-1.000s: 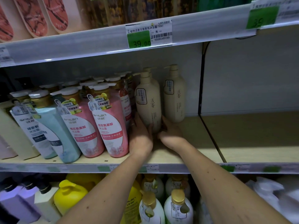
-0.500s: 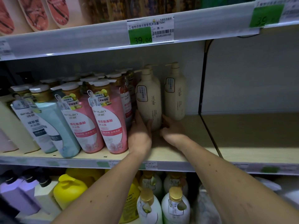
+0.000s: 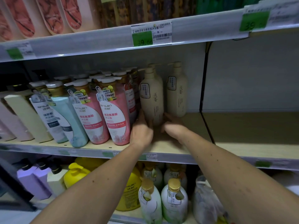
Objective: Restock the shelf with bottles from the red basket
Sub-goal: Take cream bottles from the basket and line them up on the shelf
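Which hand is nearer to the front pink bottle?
Left. The left hand is right beside the front pink bottle; the right hand lies beyond the cream bottle.

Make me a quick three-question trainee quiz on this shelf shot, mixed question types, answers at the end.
1. True or false: both hands are at the base of the front cream bottle.
2. The bottle directly left of it is: A pink, B purple, C yellow.
3. What does the green price tag above read?

Key: 1 true; 2 A, the pink bottle; 3 39.00.
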